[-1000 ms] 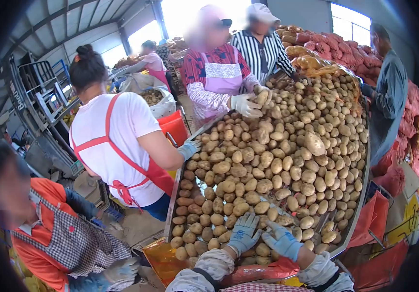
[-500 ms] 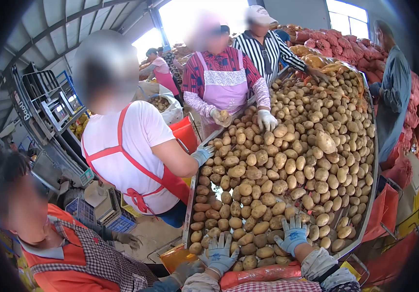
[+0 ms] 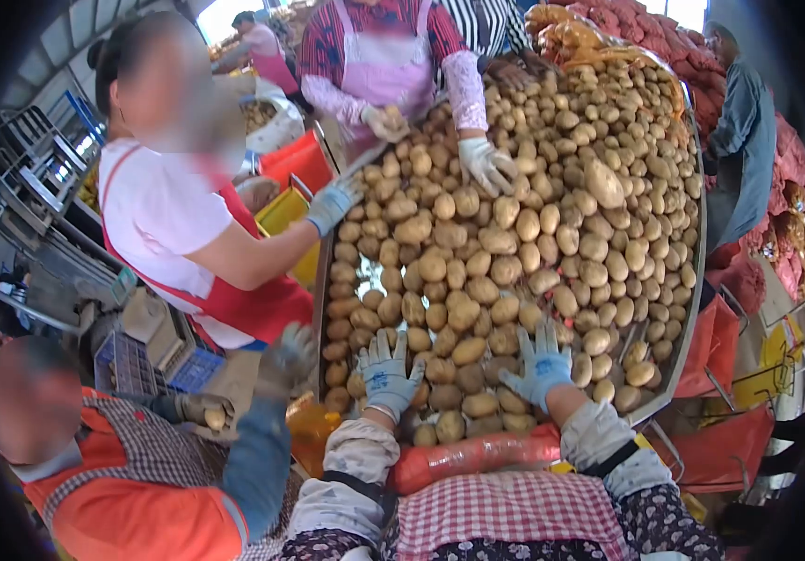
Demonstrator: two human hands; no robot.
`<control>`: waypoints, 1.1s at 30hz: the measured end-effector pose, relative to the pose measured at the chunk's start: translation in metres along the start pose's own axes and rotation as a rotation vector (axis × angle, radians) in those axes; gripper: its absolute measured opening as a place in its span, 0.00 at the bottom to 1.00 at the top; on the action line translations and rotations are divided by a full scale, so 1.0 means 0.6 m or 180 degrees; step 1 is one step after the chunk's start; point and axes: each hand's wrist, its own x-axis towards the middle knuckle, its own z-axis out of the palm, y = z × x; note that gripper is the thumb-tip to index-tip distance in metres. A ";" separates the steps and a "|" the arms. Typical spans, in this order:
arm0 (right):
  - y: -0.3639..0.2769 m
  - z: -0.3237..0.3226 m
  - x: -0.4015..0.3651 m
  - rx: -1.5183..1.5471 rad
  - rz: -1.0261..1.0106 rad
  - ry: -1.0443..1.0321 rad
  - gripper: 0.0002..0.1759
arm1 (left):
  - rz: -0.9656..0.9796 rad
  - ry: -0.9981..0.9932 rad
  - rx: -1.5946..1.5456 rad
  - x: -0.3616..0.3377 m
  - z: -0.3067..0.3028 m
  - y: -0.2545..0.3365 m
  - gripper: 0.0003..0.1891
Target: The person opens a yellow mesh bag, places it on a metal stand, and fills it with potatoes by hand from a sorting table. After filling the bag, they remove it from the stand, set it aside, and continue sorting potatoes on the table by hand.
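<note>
Potatoes [image 3: 514, 271] lie in a broad heap on a metal-edged sorting table [image 3: 697, 309]. My left hand [image 3: 389, 378], in a light blue and white glove, rests on potatoes near the table's left side, its fingers spread. Gloved the same way, my right hand [image 3: 541, 367] lies on potatoes further right, fingers stretched out. Neither hand grips a potato. Between my forearms a roll wrapped in red plastic [image 3: 477, 458] runs along the near edge.
A person in a red apron [image 3: 262, 290] stands at the left edge; a person in an orange top [image 3: 159, 486] is close on my left, potato in hand. Across stands a person in a pink apron [image 3: 388, 65]. Red bags [image 3: 739, 439] hang at right; blue crates [image 3: 192, 366] stand at left.
My hands have moved forward over the potatoes, the left one also leftward in view. The view has tilted down. The person in orange has raised an arm, and the one in red has turned.
</note>
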 end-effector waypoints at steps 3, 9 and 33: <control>-0.004 -0.003 0.010 -0.0123 0.0009 -0.0058 0.54 | 0.0179 -0.0163 -0.0421 -0.077 -0.050 -0.004 0.35; -0.067 0.039 0.005 -0.0266 -0.0884 0.0304 0.50 | 0.0072 -0.0615 -0.1035 -0.135 -0.062 -0.059 0.26; -0.027 0.049 0.011 0.0178 -0.1132 -0.0008 0.36 | 0.0109 -0.0495 -0.0667 -0.050 -0.035 -0.001 0.27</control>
